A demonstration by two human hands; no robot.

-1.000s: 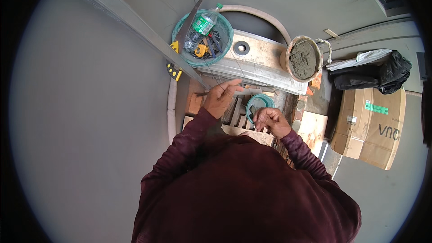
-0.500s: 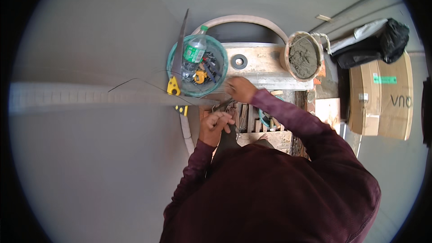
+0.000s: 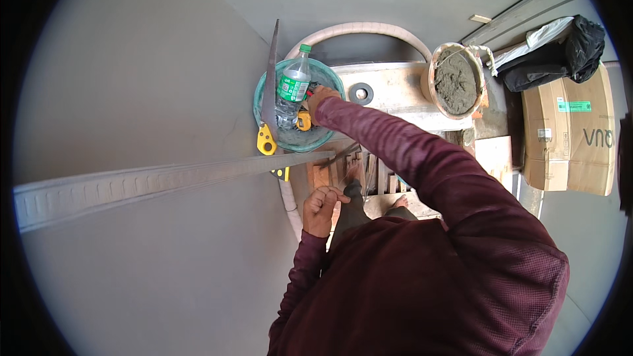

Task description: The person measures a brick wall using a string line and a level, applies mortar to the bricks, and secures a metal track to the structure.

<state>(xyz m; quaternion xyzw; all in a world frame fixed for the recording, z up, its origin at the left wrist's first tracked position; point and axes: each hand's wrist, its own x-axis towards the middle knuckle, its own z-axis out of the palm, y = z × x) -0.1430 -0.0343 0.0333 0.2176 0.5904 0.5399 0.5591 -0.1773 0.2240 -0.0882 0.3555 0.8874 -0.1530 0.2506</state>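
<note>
A teal bucket (image 3: 335, 137) holds a green-capped plastic bottle (image 3: 294, 82), a yellow tape measure (image 3: 304, 120) and small dark items. My right hand (image 3: 323, 101) reaches over its right rim; the fingers are mostly hidden, with something red beside them. Across the bucket's left side leans a hand saw (image 3: 270, 86) with a yellow handle, blade upward. My left hand (image 3: 320, 211) is closed near my body, thumb and fingers pressed together; what they hold, if anything, is too small to make out. Below the bucket shows another yellow-and-black handle (image 3: 282, 173).
A bucket of wet mortar (image 3: 456, 82) and a dark roll of tape (image 3: 361, 93) stand on a pale board (image 3: 395, 82). A thick pale hose (image 3: 369, 28) loops behind. Cardboard boxes (image 3: 577, 138) and a black bag (image 3: 583, 49) lie at right. A ledge (image 3: 132, 186) runs leftward.
My right hand has moved from just beside the teal bucket into it. My left hand stays low, its fingers more tightly curled. The thin dark wire seen left of the bucket no longer shows there.
</note>
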